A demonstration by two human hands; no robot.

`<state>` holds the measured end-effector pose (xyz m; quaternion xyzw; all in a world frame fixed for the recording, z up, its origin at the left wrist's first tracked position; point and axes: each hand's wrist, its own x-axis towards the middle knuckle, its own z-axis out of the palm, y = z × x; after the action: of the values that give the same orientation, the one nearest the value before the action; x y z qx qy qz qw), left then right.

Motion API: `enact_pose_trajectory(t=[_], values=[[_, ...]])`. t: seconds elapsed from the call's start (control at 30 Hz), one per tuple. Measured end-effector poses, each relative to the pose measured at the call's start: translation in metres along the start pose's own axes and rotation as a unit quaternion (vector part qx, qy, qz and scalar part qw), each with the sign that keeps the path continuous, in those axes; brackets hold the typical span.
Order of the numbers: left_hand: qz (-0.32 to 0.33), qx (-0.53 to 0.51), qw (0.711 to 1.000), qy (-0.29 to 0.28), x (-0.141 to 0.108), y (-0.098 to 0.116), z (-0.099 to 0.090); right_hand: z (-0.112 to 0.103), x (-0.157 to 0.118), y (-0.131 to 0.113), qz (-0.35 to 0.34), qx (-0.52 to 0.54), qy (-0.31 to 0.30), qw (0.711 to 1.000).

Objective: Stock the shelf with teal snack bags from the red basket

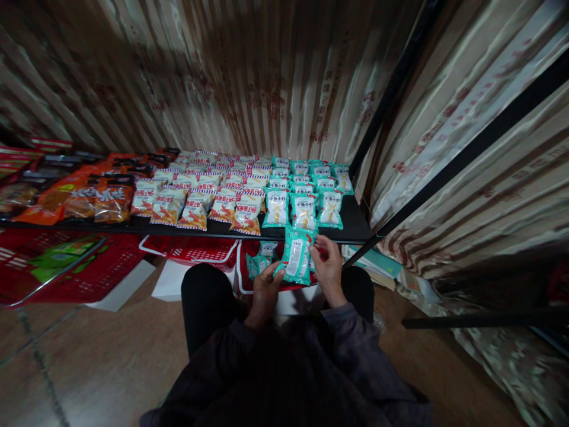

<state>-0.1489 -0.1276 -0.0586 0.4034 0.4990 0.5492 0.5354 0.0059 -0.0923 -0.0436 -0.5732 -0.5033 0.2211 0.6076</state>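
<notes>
A teal snack packet [297, 256] is held between my two hands, over a red basket [243, 274] and just in front of the shelf edge. My left hand [266, 292] grips its lower left corner. The fingers of my right hand [328, 265] are closed on its upper right side. More teal packets [262, 259] lie in the basket, partly hidden by the held packet. On the black shelf [213, 228], rows of teal and white packets [329, 207] stand at the right end, beside rows of white, red and blue packets [195, 207].
Orange packets [113, 198] and other snack bags fill the shelf's left part. Another red basket [120, 267] with a green bag sits below at left. Black metal bars [466, 148] slant up at right. Patterned curtains hang behind. My knees flank the basket.
</notes>
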Motion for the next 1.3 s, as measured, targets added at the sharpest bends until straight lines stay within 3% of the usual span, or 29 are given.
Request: enact_pose_trajectory(t=[0.1, 0.2, 0.5, 0.9, 1.3], values=[[0.014, 0.003, 1.0, 0.003, -0.002, 0.0, 0.002, -0.004, -0.003, -0.003, -0.066, -0.067, -0.008, 0.996], [0.024, 0.013, 1.0, 0.01, -0.003, -0.002, 0.003, -0.005, -0.004, -0.003, -0.079, -0.072, -0.025, 0.994], [0.099, 0.13, 0.986, 0.015, -0.004, -0.007, -0.002, -0.007, -0.009, -0.005, -0.052, -0.069, -0.051, 0.995], [0.085, 0.092, 0.992, 0.022, -0.005, -0.009, 0.0, -0.006, -0.01, -0.002, -0.043, -0.063, -0.05, 0.996], [0.148, 0.126, 0.98, 0.052, -0.004, -0.005, 0.0, -0.006, -0.012, -0.004, -0.016, -0.039, -0.078, 0.996]])
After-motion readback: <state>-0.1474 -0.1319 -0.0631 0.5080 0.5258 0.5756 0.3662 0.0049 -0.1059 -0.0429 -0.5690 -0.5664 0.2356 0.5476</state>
